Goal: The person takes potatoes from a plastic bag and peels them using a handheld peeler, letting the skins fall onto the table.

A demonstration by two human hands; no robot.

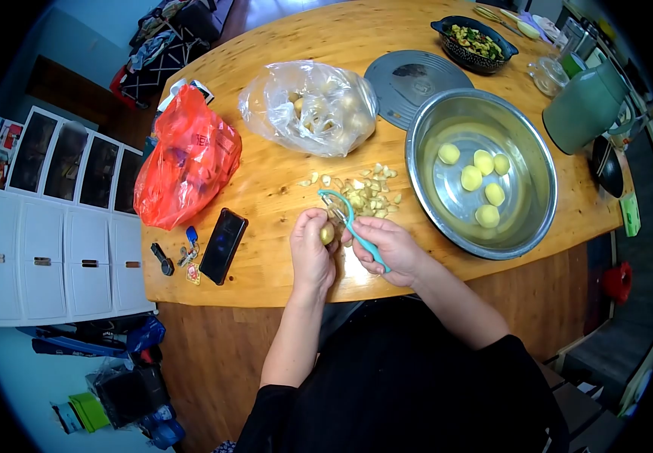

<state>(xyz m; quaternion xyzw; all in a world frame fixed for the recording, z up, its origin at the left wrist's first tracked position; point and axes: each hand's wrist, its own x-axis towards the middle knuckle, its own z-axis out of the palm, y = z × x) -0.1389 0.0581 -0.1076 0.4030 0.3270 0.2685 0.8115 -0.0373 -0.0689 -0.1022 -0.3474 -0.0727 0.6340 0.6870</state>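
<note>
Near the table's front edge, my left hand point(311, 253) is closed around a small potato point(327, 233) with brownish skin. My right hand point(388, 251) grips a turquoise peeler point(368, 245), its blade end close above the potato. Just beyond both hands lies a loose pile of potato peelings point(372, 195). To the right, a large steel basin point(417, 166) holds several peeled yellow potatoes point(471, 178). A clear plastic bag point(266, 94) with unpeeled potatoes inside rests behind the peelings.
On the left of the wooden table point(266, 177) are a red plastic bag point(190, 158), a black phone point(223, 246), keys point(190, 253) and a watch point(162, 259). Behind the basin lie a grey round mat point(394, 90), a dish of food point(476, 47) and a green jug point(585, 102).
</note>
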